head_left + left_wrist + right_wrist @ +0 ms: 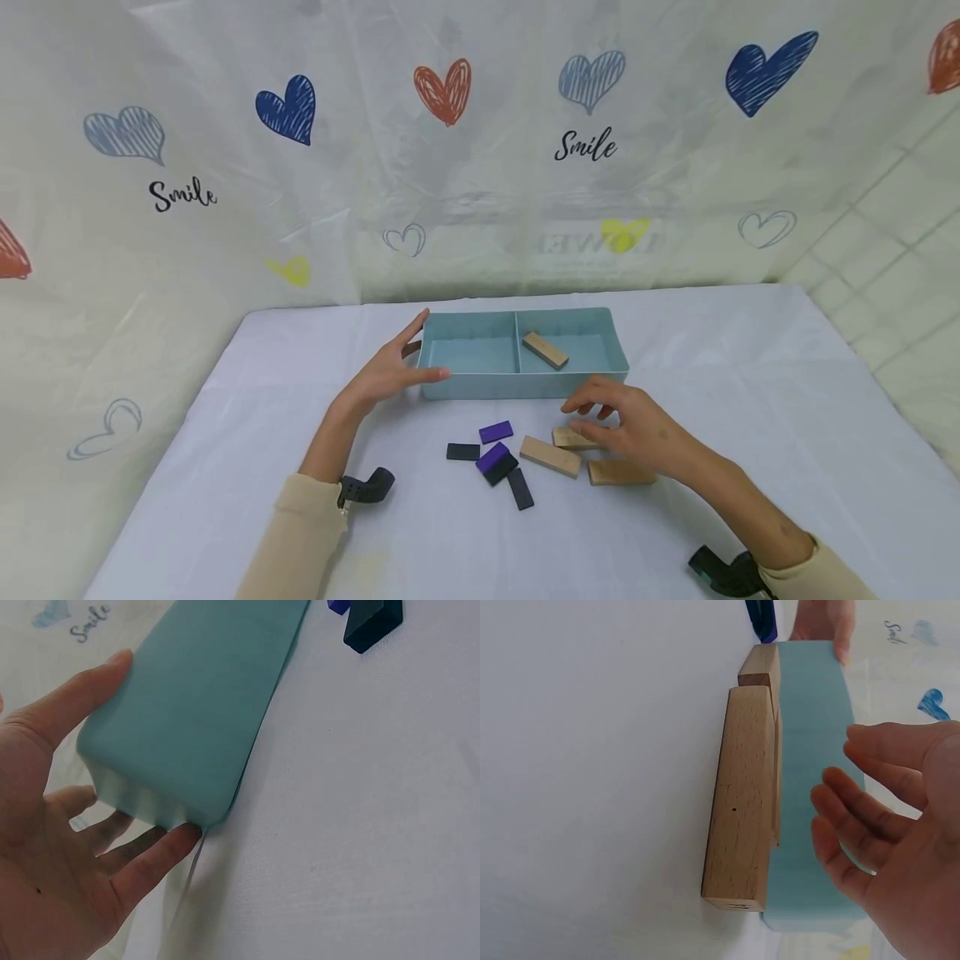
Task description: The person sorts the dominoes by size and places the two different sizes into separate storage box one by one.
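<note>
A pale blue-green box (pixel 468 386) with two compartments stands on the white-covered table; one wooden block (pixel 546 350) lies in its right compartment. My left hand (pixel 386 371) touches the box's left end, fingers spread along the end wall and thumb at the front; in the left wrist view the fingertips meet the box (pixel 187 712). My right hand (pixel 637 425) hovers over the wooden blocks in front of the box, fingers loosely bent and nothing between them. Below it lie a wooden block (pixel 621 472), another block (pixel 551 456) and a partly hidden block (pixel 573 438).
Left of the wooden blocks are several small dark pieces: a purple block (pixel 496 432), a black block (pixel 463 452), a tilted black block (pixel 521 489), and a purple block (pixel 491 457) against another black block (pixel 501 469). A heart-printed sheet (pixel 495 183) hangs behind the table.
</note>
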A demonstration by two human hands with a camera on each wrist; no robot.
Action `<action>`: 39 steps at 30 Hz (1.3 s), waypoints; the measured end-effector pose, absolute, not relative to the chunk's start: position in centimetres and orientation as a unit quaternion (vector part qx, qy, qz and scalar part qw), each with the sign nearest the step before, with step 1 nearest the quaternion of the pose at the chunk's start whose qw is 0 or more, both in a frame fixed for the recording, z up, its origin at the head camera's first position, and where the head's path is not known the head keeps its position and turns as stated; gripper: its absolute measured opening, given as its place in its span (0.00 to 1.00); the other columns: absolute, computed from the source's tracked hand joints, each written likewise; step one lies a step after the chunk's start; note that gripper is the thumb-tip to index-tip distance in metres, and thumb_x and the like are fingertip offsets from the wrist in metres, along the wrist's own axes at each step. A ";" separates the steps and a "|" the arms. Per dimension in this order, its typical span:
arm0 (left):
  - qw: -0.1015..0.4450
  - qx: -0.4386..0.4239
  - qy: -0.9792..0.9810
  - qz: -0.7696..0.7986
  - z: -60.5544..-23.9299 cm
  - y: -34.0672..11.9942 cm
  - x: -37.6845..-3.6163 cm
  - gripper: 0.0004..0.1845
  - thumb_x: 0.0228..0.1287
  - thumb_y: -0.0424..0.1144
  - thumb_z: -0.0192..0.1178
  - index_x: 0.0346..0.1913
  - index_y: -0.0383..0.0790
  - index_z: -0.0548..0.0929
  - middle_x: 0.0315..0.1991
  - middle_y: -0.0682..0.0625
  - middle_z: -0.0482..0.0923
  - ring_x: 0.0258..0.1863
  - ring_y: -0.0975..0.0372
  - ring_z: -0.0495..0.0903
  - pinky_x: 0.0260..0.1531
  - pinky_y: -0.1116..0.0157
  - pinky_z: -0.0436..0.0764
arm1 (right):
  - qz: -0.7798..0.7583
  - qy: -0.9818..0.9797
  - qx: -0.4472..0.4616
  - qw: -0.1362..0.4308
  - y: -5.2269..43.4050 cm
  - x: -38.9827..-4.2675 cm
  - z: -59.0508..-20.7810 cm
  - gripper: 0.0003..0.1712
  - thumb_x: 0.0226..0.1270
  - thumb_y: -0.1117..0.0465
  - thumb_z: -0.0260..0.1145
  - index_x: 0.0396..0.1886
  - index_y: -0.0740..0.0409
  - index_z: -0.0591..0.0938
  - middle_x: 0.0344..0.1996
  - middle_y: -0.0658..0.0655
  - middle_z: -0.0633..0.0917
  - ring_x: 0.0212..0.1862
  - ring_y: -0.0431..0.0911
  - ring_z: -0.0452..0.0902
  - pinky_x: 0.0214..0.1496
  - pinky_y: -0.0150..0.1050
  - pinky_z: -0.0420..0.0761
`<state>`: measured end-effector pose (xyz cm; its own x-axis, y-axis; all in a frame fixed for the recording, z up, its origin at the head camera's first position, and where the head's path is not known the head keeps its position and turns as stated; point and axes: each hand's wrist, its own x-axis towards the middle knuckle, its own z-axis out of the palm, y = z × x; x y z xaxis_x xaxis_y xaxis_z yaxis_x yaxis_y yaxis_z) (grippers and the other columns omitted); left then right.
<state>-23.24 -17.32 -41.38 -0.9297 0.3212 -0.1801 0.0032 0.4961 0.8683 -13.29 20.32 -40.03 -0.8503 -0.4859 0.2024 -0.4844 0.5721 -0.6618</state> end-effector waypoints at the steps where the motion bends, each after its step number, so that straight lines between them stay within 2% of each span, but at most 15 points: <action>1: 0.160 0.096 0.850 0.493 -41.4 -17.3 -23.2 0.60 0.56 0.57 0.77 0.81 0.80 0.44 0.86 0.63 0.43 0.85 0.51 0.53 0.75 0.33 0.61 | -0.371 0.888 -0.271 0.007 20.4 -13.3 -40.1 0.11 0.68 0.66 0.73 0.48 0.52 0.88 0.44 0.51 0.87 0.46 0.46 0.84 0.46 0.38 0.86; 5: 0.157 0.103 0.853 0.487 -41.3 -17.3 -23.2 0.59 0.58 0.57 0.76 0.82 0.77 0.44 0.87 0.61 0.42 0.85 0.50 0.53 0.75 0.32 0.60 | -0.359 0.895 -0.263 0.040 20.6 -13.4 -40.4 0.12 0.68 0.65 0.73 0.49 0.53 0.88 0.44 0.49 0.86 0.48 0.49 0.83 0.47 0.36 0.85; 8: 0.158 0.102 0.852 0.488 -41.2 -17.3 -23.1 0.59 0.58 0.57 0.76 0.82 0.76 0.44 0.86 0.61 0.43 0.85 0.50 0.53 0.75 0.33 0.60 | -0.350 0.897 -0.263 0.058 20.8 -13.4 -40.5 0.12 0.67 0.63 0.73 0.50 0.54 0.87 0.44 0.49 0.86 0.48 0.47 0.82 0.47 0.35 0.85; 15: 0.164 0.097 0.848 0.495 -41.1 -17.3 -23.0 0.59 0.57 0.57 0.77 0.82 0.78 0.45 0.86 0.64 0.43 0.85 0.52 0.53 0.76 0.35 0.62 | -0.334 0.899 -0.276 0.066 21.0 -13.6 -40.6 0.13 0.67 0.63 0.74 0.50 0.55 0.86 0.46 0.51 0.86 0.47 0.43 0.83 0.48 0.36 0.86; 25: 0.164 0.097 0.845 0.500 -41.1 -17.3 -23.0 0.59 0.57 0.57 0.77 0.82 0.76 0.46 0.85 0.65 0.44 0.85 0.53 0.53 0.76 0.34 0.60 | -0.304 0.910 -0.269 0.088 21.5 -13.6 -40.7 0.15 0.65 0.58 0.77 0.50 0.52 0.87 0.44 0.46 0.84 0.46 0.40 0.81 0.48 0.35 0.84; 30: 0.165 0.096 0.843 0.502 -41.3 -17.3 -23.1 0.60 0.56 0.57 0.77 0.82 0.77 0.46 0.86 0.64 0.45 0.85 0.54 0.53 0.77 0.35 0.60 | -0.290 0.914 -0.269 0.090 21.8 -13.6 -41.1 0.18 0.63 0.55 0.78 0.51 0.51 0.88 0.42 0.43 0.83 0.44 0.35 0.78 0.49 0.34 0.84; 39: 0.162 0.096 0.844 0.503 -41.2 -17.4 -23.1 0.59 0.55 0.57 0.78 0.81 0.79 0.46 0.85 0.65 0.45 0.85 0.53 0.53 0.77 0.34 0.59 | -0.265 0.927 -0.250 0.095 21.6 -13.9 -41.0 0.16 0.61 0.61 0.79 0.49 0.52 0.90 0.40 0.44 0.82 0.41 0.34 0.73 0.42 0.30 0.79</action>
